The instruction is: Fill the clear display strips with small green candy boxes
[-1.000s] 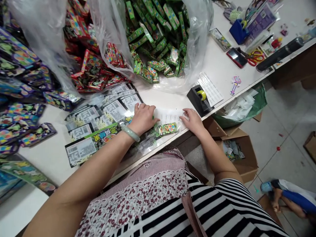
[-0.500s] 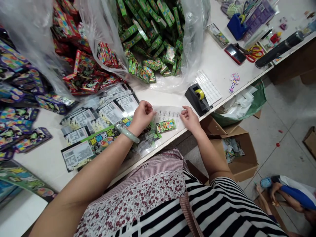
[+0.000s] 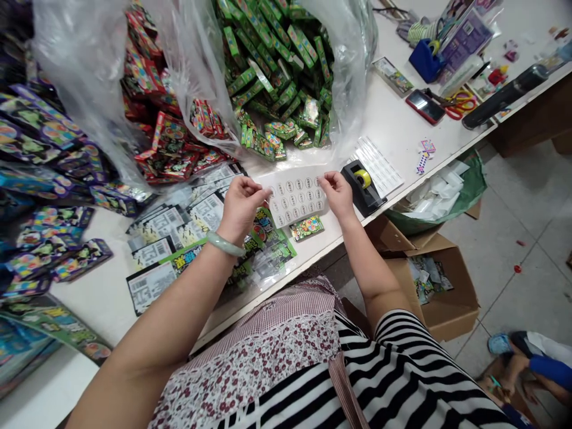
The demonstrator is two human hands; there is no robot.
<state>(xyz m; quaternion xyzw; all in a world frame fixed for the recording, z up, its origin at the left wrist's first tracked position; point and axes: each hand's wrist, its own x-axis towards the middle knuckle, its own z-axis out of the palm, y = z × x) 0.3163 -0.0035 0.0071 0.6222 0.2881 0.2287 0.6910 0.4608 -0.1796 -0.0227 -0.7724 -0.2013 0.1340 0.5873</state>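
A white sheet of round stickers (image 3: pixel 297 196) with small dark print is stretched between my two hands. My left hand (image 3: pixel 241 204) pinches its left edge between thumb and fingers. At the opposite edge, my right hand (image 3: pixel 336 194) grips the sheet's upper right corner. Just below the sheet, a small green candy box (image 3: pixel 308 227) lies on the table, its top partly covered. Flat printed packaging bags (image 3: pixel 154 280) with green and black designs are spread beside and under my left forearm.
Clear plastic bags hold green boxes (image 3: pixel 281 77) and red boxes (image 3: pixel 156 131); purple boxes (image 3: pixel 40 131) are heaped left. A black tape dispenser (image 3: pixel 365 189) stands right of my right hand. Farther off lie a phone (image 3: pixel 424 106) and scissors (image 3: pixel 460 102). A cardboard box (image 3: pixel 453 310) sits below the table; a person crouches nearby.
Both hands have lifted the sticker sheet and tilted it, so its rows of circles now face me more fully. My left hand has shifted slightly left and the camera view has moved a little.
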